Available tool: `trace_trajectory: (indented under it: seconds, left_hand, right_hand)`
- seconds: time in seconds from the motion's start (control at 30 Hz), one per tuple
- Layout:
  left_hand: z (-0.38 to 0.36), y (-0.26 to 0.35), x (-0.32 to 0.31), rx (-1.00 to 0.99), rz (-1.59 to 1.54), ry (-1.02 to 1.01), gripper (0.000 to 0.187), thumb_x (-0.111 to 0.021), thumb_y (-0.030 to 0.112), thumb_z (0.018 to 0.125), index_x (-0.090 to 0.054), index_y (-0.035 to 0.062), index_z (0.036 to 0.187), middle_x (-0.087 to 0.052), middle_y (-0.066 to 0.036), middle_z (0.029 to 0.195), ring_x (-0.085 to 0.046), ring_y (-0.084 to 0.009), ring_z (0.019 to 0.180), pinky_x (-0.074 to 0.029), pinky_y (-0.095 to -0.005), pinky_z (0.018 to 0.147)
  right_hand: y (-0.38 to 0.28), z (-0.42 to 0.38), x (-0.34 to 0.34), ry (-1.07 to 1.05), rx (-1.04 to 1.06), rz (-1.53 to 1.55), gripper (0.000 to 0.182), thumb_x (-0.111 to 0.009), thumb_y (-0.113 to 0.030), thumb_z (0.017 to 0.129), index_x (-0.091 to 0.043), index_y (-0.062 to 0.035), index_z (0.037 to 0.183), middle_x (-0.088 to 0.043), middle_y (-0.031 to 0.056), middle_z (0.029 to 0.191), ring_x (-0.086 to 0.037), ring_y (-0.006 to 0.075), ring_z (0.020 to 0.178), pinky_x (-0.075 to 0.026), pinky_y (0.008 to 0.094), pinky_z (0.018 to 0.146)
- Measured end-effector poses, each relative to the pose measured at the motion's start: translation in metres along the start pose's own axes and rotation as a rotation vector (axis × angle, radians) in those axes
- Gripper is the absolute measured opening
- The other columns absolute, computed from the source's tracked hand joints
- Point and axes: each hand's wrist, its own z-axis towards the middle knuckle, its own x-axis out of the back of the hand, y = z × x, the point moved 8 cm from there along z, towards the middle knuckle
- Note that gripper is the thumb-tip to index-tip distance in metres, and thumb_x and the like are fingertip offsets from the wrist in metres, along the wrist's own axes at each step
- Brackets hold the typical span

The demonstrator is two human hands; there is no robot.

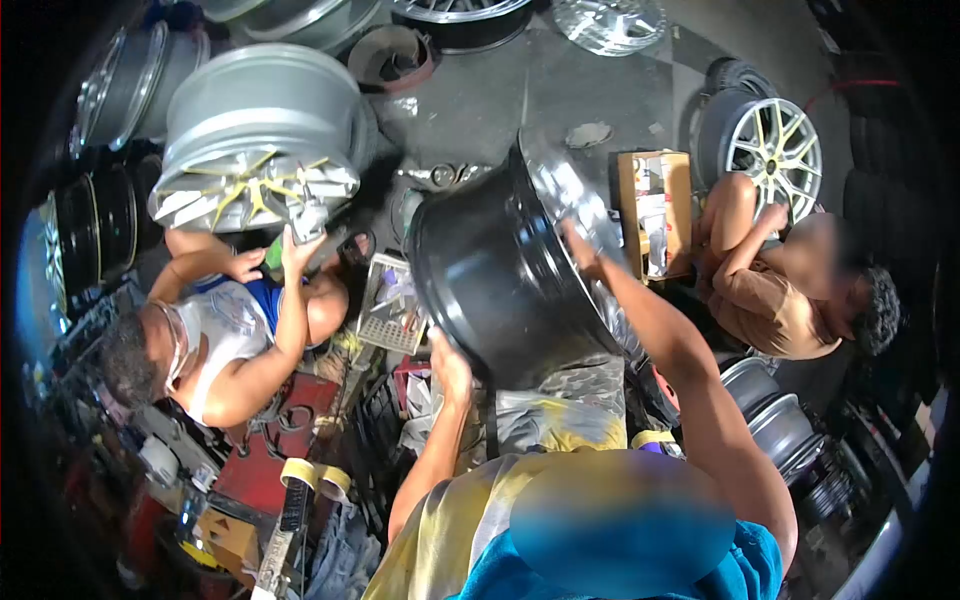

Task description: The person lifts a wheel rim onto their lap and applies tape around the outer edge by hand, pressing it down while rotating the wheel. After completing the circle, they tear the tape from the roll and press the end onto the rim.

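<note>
A large black wheel rim (495, 270) with a bright silver face (570, 190) is held on its side in front of me, over a camouflage-patterned cloth (570, 400). My left hand (452, 370) grips the black lip at its near left edge. On the opposite side, my right hand (582, 250) holds the rim at its silver face, the fingertips partly lost against the bright metal. A yellow-stained cloth (440, 510) covers my front.
To the left a person (230, 340) works with a hand tool (308, 215) at a silver rim (260, 110). Another person (770, 290) crouches right beside a spoked wheel (772, 155). A cardboard box (678, 215), a parts basket (385, 305) and stacked rims (770, 410) stand around.
</note>
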Motion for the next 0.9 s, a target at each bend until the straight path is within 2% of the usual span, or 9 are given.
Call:
trace_trajectory:
  seconds: [0.1,0.2,0.27,0.33,0.57,0.7,0.77,0.83,0.9]
  left_hand:
    - [0.058,-0.064,-0.034,0.029,0.330,-0.214,0.067,-0.039,0.053,0.118,-0.066,-0.0047,0.139,-0.075,-0.019,0.125,-0.069,-0.0314,0.117,-0.050,-0.0409,0.107]
    - [0.084,-0.106,-0.068,0.055,0.390,-0.435,0.051,-0.052,0.043,0.116,-0.071,-0.0034,0.126,-0.078,-0.013,0.117,-0.076,-0.0238,0.103,-0.059,-0.0371,0.098]
    - [0.086,-0.128,-0.075,0.104,0.169,-0.523,0.048,-0.052,0.042,0.116,-0.072,-0.0003,0.126,-0.079,-0.011,0.115,-0.076,-0.0203,0.102,-0.059,-0.0339,0.092]
    - [0.076,-0.111,-0.083,0.228,-0.054,-0.631,0.045,-0.051,0.040,0.117,-0.074,0.0024,0.125,-0.080,-0.008,0.113,-0.075,-0.0164,0.103,-0.058,-0.0307,0.091]
    - [0.064,-0.053,-0.101,0.341,-0.018,-0.646,0.042,-0.052,0.037,0.118,-0.074,0.0008,0.120,-0.077,-0.009,0.111,-0.072,-0.0140,0.100,-0.058,-0.0298,0.092]
    - [0.064,-0.054,-0.143,-0.355,0.861,-1.018,0.041,-0.060,0.038,0.111,-0.072,-0.0005,0.122,-0.077,-0.020,0.113,-0.074,-0.0397,0.106,-0.057,-0.0506,0.093]
    - [0.076,-0.095,-0.163,-0.247,0.997,-1.169,0.042,-0.063,0.038,0.108,-0.074,-0.0011,0.119,-0.075,-0.024,0.120,-0.070,-0.0446,0.114,-0.055,-0.0528,0.098]
    - [0.074,-0.193,-0.165,0.229,1.662,-1.784,0.044,-0.064,0.037,0.106,-0.076,-0.0025,0.119,-0.071,-0.026,0.131,-0.066,-0.0389,0.125,-0.052,-0.0490,0.105]
    - [0.082,-0.271,-0.180,0.174,1.890,-1.861,0.042,-0.064,0.036,0.104,-0.078,0.0001,0.121,-0.070,-0.026,0.134,-0.068,-0.0370,0.126,-0.053,-0.0492,0.104]
  right_hand:
    - [-0.041,0.006,0.041,0.394,-0.194,-0.350,0.099,-0.022,-0.090,0.099,-0.057,-0.0120,0.150,-0.072,0.0251,0.129,-0.062,0.0369,0.127,-0.041,0.0512,0.112]
    - [-0.031,0.071,0.080,0.514,0.070,-0.677,0.083,-0.032,-0.077,0.103,-0.070,-0.0092,0.131,-0.063,0.0401,0.137,-0.061,0.0568,0.129,-0.044,0.0566,0.113]
    - [0.061,0.171,0.139,0.548,0.020,-0.779,0.107,-0.043,-0.082,0.097,-0.059,0.0164,0.136,-0.068,0.0416,0.128,-0.058,0.0551,0.135,-0.044,0.0557,0.115]
    - [-0.031,0.111,0.097,0.619,-0.093,-0.725,0.103,-0.046,-0.080,0.098,-0.060,0.0141,0.137,-0.070,0.0396,0.125,-0.061,0.0500,0.135,-0.038,0.0496,0.123]
    - [0.051,0.175,0.079,0.797,0.177,-0.905,0.087,-0.059,-0.071,0.096,-0.068,0.0085,0.129,-0.075,0.0287,0.120,-0.070,0.0448,0.117,-0.042,0.0485,0.118]
    - [0.034,0.168,0.073,0.564,0.097,-0.609,0.084,-0.064,-0.069,0.094,-0.059,-0.0033,0.146,-0.081,0.0207,0.096,-0.077,0.0418,0.102,-0.059,0.0482,0.098]
    - [0.015,0.165,0.082,0.698,0.046,-0.658,0.085,-0.065,-0.071,0.092,-0.061,-0.0018,0.140,-0.079,0.0243,0.100,-0.076,0.0446,0.104,-0.059,0.0512,0.096]
    - [0.017,0.169,0.086,0.738,0.114,-0.689,0.084,-0.066,-0.071,0.091,-0.063,0.0000,0.137,-0.078,0.0265,0.103,-0.075,0.0450,0.104,-0.059,0.0516,0.095]
    - [0.021,0.162,0.084,0.759,0.132,-0.728,0.083,-0.065,-0.072,0.091,-0.069,0.0023,0.129,-0.077,0.0290,0.106,-0.075,0.0447,0.106,-0.059,0.0513,0.095]
